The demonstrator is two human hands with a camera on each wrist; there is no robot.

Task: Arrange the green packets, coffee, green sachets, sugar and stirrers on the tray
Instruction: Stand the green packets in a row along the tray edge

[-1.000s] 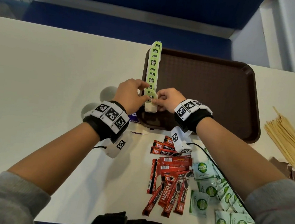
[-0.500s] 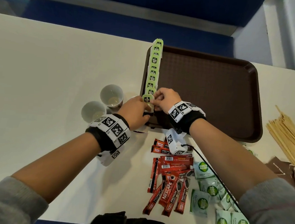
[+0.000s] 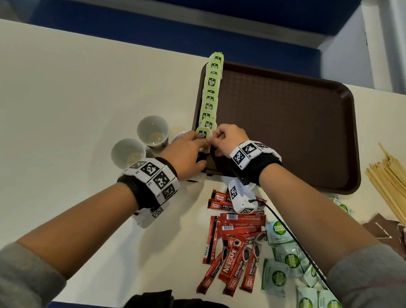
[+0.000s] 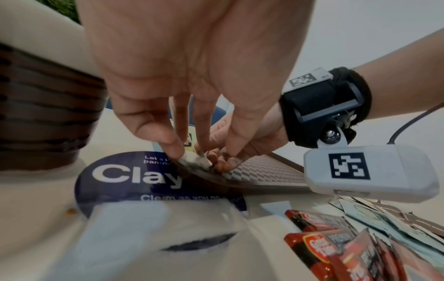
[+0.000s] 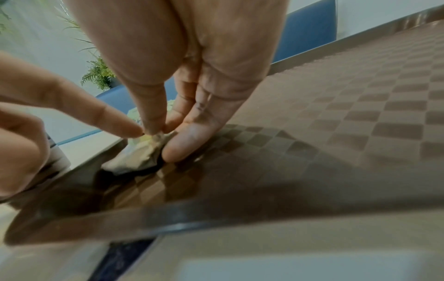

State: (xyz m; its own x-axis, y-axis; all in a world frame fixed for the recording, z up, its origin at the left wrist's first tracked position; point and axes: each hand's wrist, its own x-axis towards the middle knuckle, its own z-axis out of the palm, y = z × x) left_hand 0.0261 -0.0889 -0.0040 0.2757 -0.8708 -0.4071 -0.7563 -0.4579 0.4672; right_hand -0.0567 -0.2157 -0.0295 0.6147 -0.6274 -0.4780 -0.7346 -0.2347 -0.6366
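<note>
A row of green packets (image 3: 211, 93) runs along the left rim of the brown tray (image 3: 285, 126). My left hand (image 3: 198, 144) and right hand (image 3: 216, 141) meet at the row's near end. Both pinch the nearest green packet (image 3: 202, 133) with their fingertips. In the right wrist view my right hand (image 5: 163, 129) holds the top of that packet (image 5: 141, 152), which stands on the tray floor (image 5: 336, 114). Red coffee sticks (image 3: 235, 250), green sachets (image 3: 293, 260), brown sugar packets (image 3: 391, 234) and wooden stirrers (image 3: 395, 185) lie on the table.
Two paper cups (image 3: 153, 131) (image 3: 128, 152) stand just left of the tray, close to my left wrist. A round blue sticker (image 4: 134, 176) is on the table under the tray's near left corner. A cable (image 3: 288, 232) runs from my right wrist over the sachets.
My left wrist has drawn back toward me, uncovering the two cups. Both hands stay at the near end of the row, and the nearest packet now sits lower.
</note>
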